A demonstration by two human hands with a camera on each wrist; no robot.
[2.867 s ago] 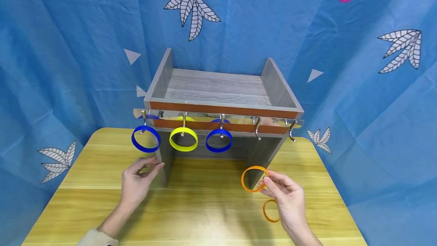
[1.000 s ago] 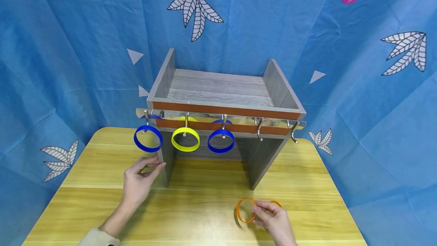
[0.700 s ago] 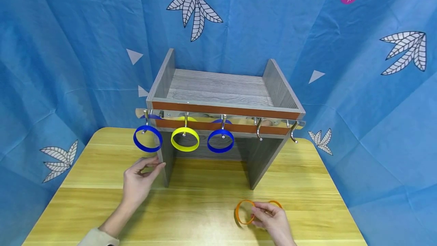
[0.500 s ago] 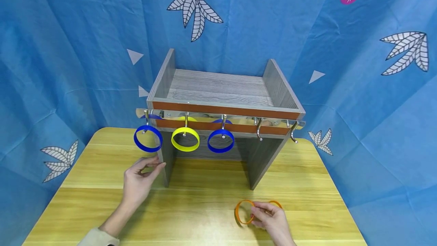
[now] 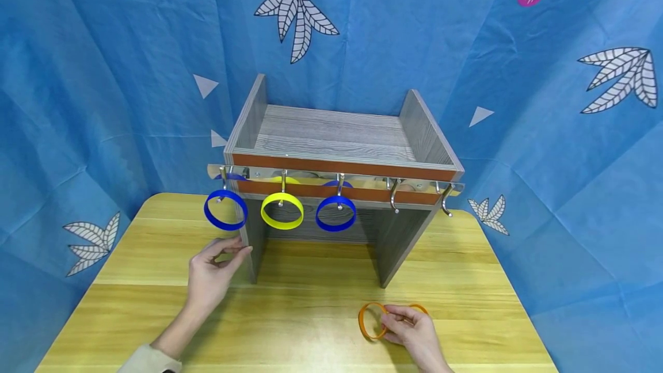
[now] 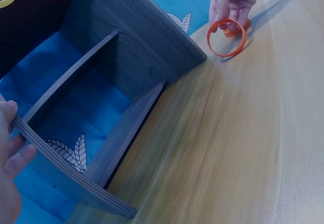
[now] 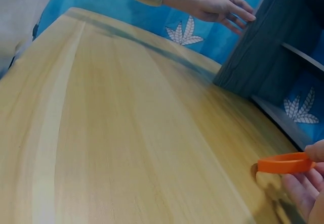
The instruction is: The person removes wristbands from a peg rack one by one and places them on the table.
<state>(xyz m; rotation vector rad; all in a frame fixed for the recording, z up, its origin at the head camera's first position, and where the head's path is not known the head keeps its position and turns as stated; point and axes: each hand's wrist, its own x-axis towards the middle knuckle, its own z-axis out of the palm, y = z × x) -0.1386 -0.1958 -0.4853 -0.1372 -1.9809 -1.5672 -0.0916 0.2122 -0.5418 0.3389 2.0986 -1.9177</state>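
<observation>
My right hand (image 5: 414, 332) pinches an orange wristband (image 5: 361, 322) between thumb and fingers, low over the table in front of the shelf. A second orange wristband (image 5: 419, 308) is partly hidden behind that hand. At the grey wooden shelf (image 5: 331, 137), my left hand (image 5: 209, 275) grips the front edge of the left side panel. Along the shelf's front, a blue wristband (image 5: 225, 225), a yellow wristband (image 5: 282, 224) and another blue wristband (image 5: 335, 227) hang from the left, middle-left and centre hooks.
A metal hook rail (image 5: 362, 178) crosses the shelf front; its two right-hand hooks (image 5: 395, 195) carry no wristband. The shelf stands on a wooden table (image 5: 290, 327), with a blue patterned curtain (image 5: 373, 27) behind and at both sides.
My right hand has come down towards the table with the orange wristband, now overlapping the second one. Over the last second it barely moves. My left hand keeps its grip on the panel.
</observation>
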